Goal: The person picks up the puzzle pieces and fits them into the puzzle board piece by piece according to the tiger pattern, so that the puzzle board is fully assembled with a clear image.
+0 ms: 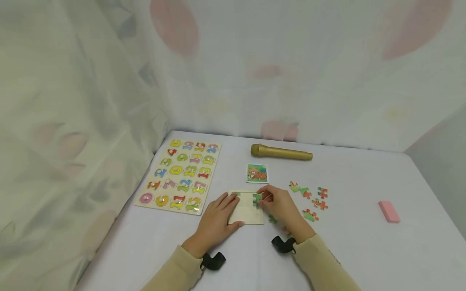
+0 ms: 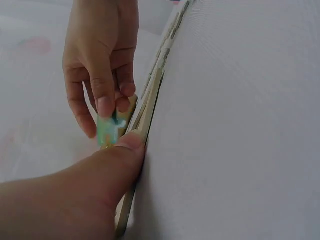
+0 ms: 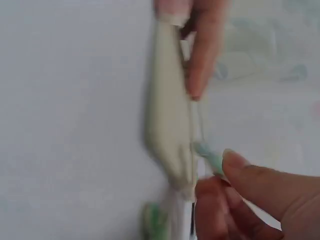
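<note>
Currently, the R hand pinches a green puzzle piece between thumb & fingers, at the far R corner of a small pale puzzle board. The wrist views show the piece tilted against the board, approx. at its edge; can't tell if it's fully seated. The L hand isn't gripping anything — it lies flat-ish over the board's L side, fingers extended toward the far L corner, thumb pressing the near edge. Another green piece sits in that far L corner, just by the fingertips; the board's middle & near part show bare wood.

Loose orange-and-green pieces lie scattered to the R of the R hand, w/ a green one partly hidden beneath it. Just beyond the board: a square tiger pic card, then a gold mic lying on its side near the table's back edge. A number board, slightly angled, is L of the L hand; a pink block lies well apart on the far R. All on a white-covered table — spotted pale curtain behind. Both wrists carry black cam mounts, next to beige sleeves.
</note>
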Demonstrator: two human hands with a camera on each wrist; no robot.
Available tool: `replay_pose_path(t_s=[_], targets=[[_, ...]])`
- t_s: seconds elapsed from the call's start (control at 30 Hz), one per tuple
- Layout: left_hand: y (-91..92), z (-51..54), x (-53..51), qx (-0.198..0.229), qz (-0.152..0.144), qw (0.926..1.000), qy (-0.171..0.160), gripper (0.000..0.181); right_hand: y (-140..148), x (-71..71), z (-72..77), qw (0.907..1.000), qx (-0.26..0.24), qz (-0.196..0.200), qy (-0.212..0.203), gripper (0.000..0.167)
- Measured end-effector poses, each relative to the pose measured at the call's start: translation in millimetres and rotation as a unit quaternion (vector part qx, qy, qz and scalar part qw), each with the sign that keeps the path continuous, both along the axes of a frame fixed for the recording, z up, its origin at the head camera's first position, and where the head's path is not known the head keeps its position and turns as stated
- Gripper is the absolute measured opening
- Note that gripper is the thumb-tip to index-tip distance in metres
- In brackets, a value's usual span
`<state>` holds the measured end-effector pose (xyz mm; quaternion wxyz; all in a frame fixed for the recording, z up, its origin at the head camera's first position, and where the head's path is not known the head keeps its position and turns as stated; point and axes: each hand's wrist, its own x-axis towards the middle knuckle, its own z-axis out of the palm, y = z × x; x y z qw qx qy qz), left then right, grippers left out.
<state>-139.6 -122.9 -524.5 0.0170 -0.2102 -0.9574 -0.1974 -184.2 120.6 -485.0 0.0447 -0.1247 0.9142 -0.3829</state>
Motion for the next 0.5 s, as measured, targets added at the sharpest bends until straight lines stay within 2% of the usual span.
replay_pose_path(t_s=[0.1, 0.2, 0.27, 0.37, 0.5], targets=[[0.5, 0.0, 0.2, 0.006, 0.0, 1.0, 0.0, 0.079, -5.1, 4.1, 0.4, 0.9958, 0.059, 0.021, 0.066, 0.032], [0.9, 0.0, 0.7, 0.017, -0.002, 0.9998, -0.007, 0.08, -7.4, 10.2, 4.2, 0.9795, 0.137, 0.062, 0.134, 0.026], [0.8, 0.4, 1.2, 0.027, -0.002, 0.9995, -0.017, 0.08, -8.5, 14.2, 6.3, 0.9696, 0.167, 0.105, 0.145, 0.024], [0.7, 0.3, 1.4, 0.038, 0.001, 0.9987, -0.032, 0.08, -10.0, 17.8, 7.6, 0.9598, 0.194, 0.155, 0.13, 0.03], [0.5, -0.6, 0.9, 0.044, 0.002, 0.9982, -0.041, 0.08, -8.5, 16.4, 7.3, 0.9563, 0.221, 0.141, 0.13, 0.03]])
